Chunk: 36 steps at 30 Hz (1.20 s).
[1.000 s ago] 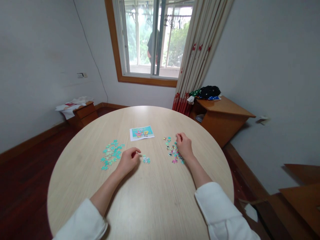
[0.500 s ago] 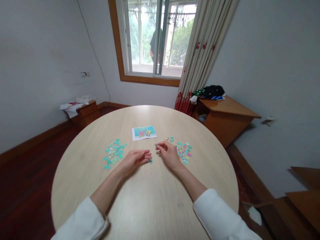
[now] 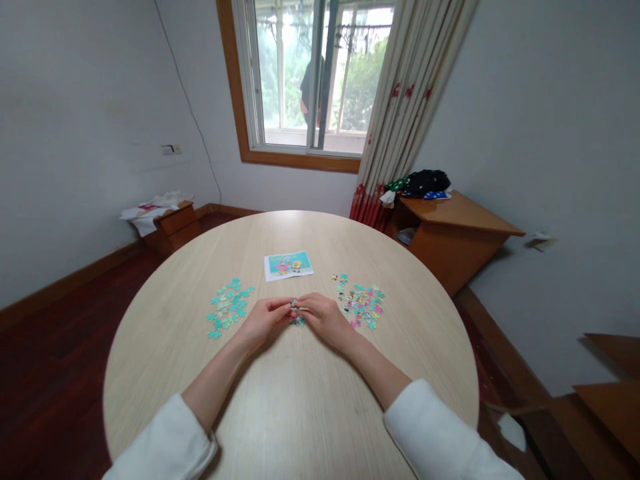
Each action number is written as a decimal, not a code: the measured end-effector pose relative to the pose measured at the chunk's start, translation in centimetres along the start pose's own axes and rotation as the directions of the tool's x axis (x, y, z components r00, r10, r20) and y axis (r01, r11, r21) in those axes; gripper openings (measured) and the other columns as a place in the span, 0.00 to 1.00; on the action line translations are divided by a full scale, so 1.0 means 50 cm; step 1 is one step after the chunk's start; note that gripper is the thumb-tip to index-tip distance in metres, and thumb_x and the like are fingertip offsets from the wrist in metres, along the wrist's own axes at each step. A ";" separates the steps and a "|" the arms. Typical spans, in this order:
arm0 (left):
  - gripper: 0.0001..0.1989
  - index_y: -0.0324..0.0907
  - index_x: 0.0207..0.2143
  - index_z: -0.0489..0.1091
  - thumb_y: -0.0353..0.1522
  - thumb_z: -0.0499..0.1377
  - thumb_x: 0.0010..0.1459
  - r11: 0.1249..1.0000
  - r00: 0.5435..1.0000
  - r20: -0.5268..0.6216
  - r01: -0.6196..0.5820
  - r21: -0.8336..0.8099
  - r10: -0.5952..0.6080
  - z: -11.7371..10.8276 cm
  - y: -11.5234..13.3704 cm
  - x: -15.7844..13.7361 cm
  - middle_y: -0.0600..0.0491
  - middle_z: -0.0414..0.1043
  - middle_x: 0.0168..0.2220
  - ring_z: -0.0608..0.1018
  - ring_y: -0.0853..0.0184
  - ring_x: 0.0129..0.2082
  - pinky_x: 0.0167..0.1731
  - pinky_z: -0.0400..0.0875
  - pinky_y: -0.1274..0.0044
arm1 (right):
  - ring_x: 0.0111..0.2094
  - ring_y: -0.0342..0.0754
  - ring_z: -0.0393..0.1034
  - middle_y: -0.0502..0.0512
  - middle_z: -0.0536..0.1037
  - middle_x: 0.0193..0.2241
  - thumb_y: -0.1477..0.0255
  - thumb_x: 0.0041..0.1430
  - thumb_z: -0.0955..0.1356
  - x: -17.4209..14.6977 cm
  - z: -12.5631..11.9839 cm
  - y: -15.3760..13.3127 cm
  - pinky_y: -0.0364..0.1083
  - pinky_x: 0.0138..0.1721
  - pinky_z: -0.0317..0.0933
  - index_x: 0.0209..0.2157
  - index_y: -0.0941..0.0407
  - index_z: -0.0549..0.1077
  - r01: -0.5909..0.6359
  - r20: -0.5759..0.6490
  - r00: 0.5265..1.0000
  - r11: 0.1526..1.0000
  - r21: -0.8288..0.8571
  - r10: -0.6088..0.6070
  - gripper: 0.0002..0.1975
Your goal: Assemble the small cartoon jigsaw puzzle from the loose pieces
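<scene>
My left hand (image 3: 269, 319) and my right hand (image 3: 327, 321) meet fingertip to fingertip over the middle of the table. A small teal puzzle piece (image 3: 294, 303) is pinched where their fingers come together; the fingers partly cover it. Just beneath, a few puzzle pieces (image 3: 299, 321) lie on the tabletop, half hidden by my hands. To the left is a loose group of teal and pale-green puzzle pieces (image 3: 227, 307). Mixed pink, yellow and teal puzzle pieces (image 3: 367, 305) are scattered to the right. Beyond my hands lies a picture card (image 3: 290, 265) with two cartoon figures.
The round wooden table (image 3: 295, 413) fills the foreground. A wooden cabinet (image 3: 460, 220) with cloths on top stands at the back right, beside a curtain (image 3: 400, 100). At the back left is a low drawer unit (image 3: 177, 223). A window (image 3: 315, 80) is straight ahead.
My right hand has moved left and slightly down with a puzzle piece, from beside the right group to my left hand. The left hand's fingers have closed to meet it.
</scene>
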State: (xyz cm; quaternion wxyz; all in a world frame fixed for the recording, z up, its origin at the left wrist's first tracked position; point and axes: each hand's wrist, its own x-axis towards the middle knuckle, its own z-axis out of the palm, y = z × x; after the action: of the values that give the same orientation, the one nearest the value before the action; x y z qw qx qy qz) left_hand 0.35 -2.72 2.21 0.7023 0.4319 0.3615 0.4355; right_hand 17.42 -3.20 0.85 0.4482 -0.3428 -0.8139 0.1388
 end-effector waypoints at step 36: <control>0.15 0.35 0.27 0.71 0.33 0.68 0.35 0.975 0.974 -0.187 -0.090 0.203 0.129 0.004 0.009 -0.001 0.52 0.73 0.21 0.76 0.68 0.22 0.30 0.72 0.74 | 0.34 0.45 0.72 0.56 0.78 0.32 0.79 0.54 0.64 -0.007 -0.001 0.020 0.46 0.38 0.66 0.33 0.57 0.75 -0.216 -0.085 0.973 0.976 -0.028 0.213 0.08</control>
State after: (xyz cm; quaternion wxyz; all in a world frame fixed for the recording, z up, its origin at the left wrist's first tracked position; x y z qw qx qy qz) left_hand 0.35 -2.72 2.70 0.5923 0.4716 0.4457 0.4776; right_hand 18.01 -2.70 0.13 0.4567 -0.4423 -0.7557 0.1570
